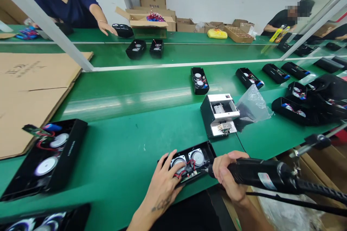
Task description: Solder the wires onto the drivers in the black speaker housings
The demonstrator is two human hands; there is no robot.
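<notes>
A black speaker housing (209, 147) lies open side up on the green bench in front of me. Two round speaker drivers (196, 157), red wires and a narrow circuit board (189, 177) show inside it. My left hand (164, 178) grips the housing's near left part, its fingers reaching over the inside and covering part of one driver. My right hand (229, 173) is wrapped round the front of a black electric screwdriver (260, 176), held nearly level. The tool's tip points at the right end of the circuit board; whether it touches a screw I cannot tell.
A screw feeder (219, 115) stands just behind the housing, beside a clear plastic bag (255, 104). More open housings (73, 151) lie at left, and several line the conveyor (135, 90). Cardboard (32, 75) covers the left side. Two people work across the line.
</notes>
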